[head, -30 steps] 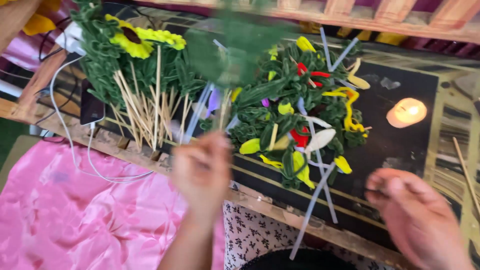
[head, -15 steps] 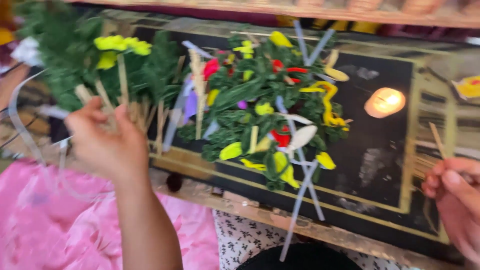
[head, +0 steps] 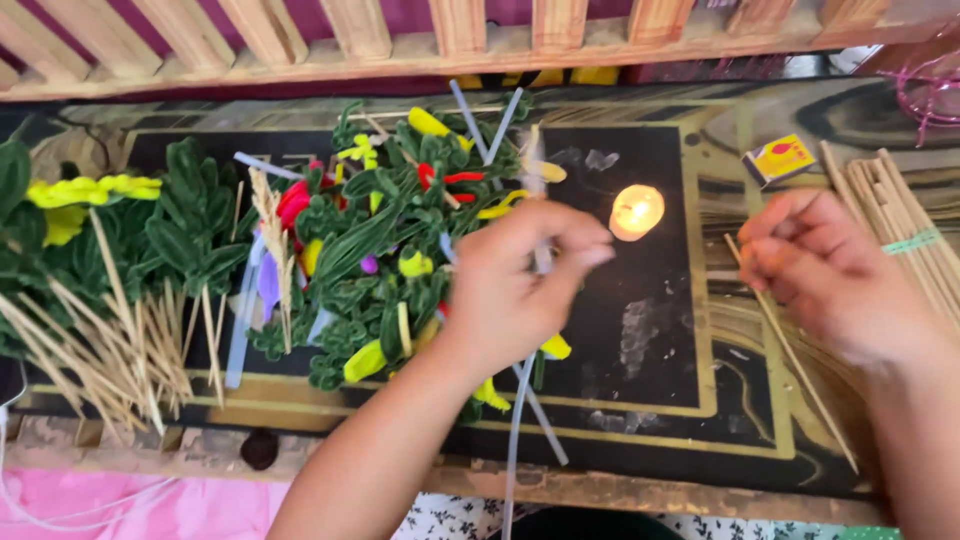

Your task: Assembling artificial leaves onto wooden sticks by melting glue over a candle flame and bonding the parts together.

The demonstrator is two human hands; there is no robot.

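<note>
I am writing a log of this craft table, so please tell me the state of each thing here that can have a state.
Candle: lit, on the black tray.
Clear stick: pinched in the left hand, raised.
Thin wooden skewer: held by the right hand, slanted.
Skewer bundle: tied with a green band.
Small yellow box: closed, lying flat.
Green leaf pile: loose, unsorted.

Your left hand (head: 515,285) pinches a pale grey-white stick (head: 527,330) just left of the lit candle (head: 636,211), at the right edge of a heap of green, yellow and red pipe-cleaner pieces (head: 385,250). Your right hand (head: 835,275), right of the candle, grips a thin wooden skewer (head: 800,370). A bundle of skewers (head: 905,225) lies farther right of the candle, and a small yellow box (head: 780,158) up to its right.
</note>
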